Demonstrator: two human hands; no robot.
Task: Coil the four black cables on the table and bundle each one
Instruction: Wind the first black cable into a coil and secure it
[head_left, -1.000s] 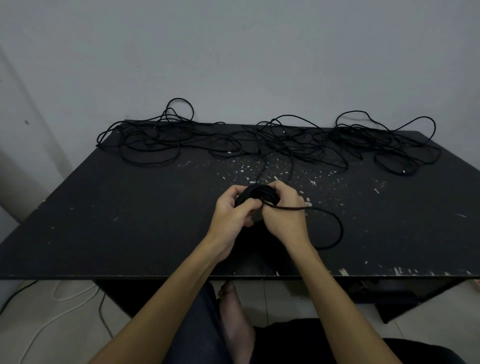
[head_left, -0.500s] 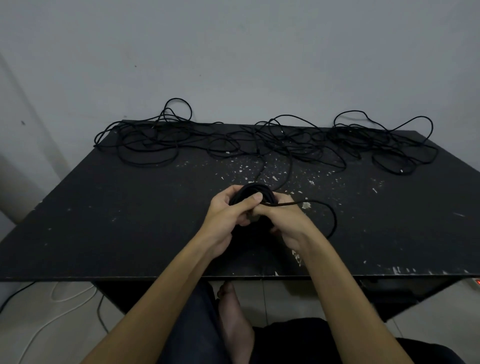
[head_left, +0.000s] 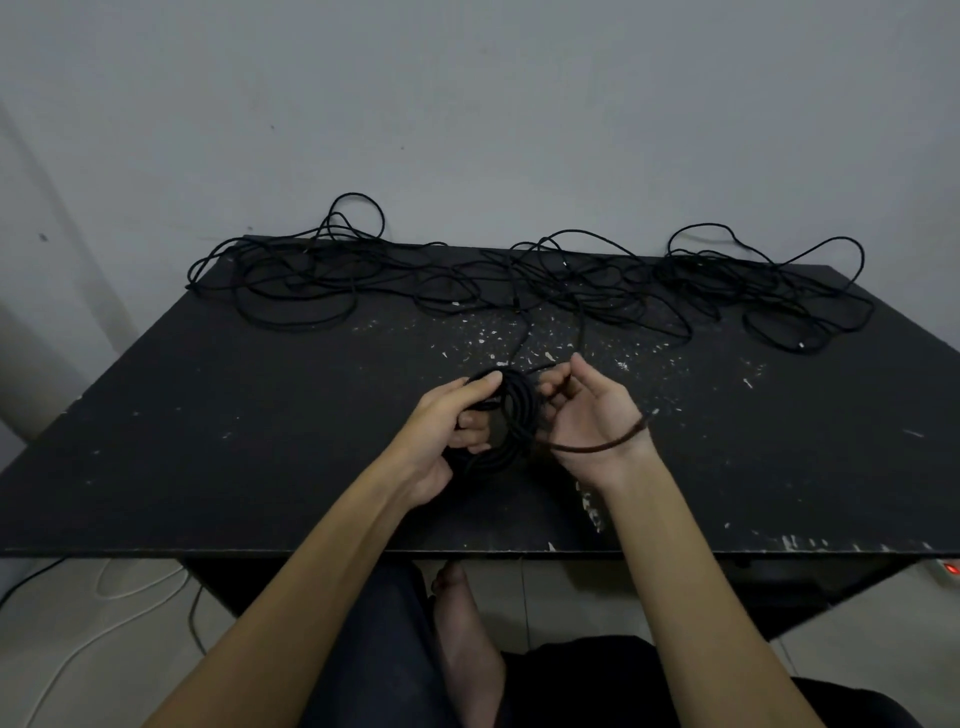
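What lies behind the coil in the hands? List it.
Behind the coil, loose black cables sprawl tangled along the table's far edge against the wall. Two strands run from coil to tangle. The tabletop directly beneath the coil is hidden.

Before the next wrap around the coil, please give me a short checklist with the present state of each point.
1. Left hand grips the coil: ok.
2. Right hand has the loose strand: ok, it runs across the wrist and the fingers curl around it.
3. Loops lie together, none slipping out: ok as far as visible.
4. Strand to the tangled cables at the far edge is free: cannot tell, it disappears into the tangle.
5. Free table space around the hands: ok.
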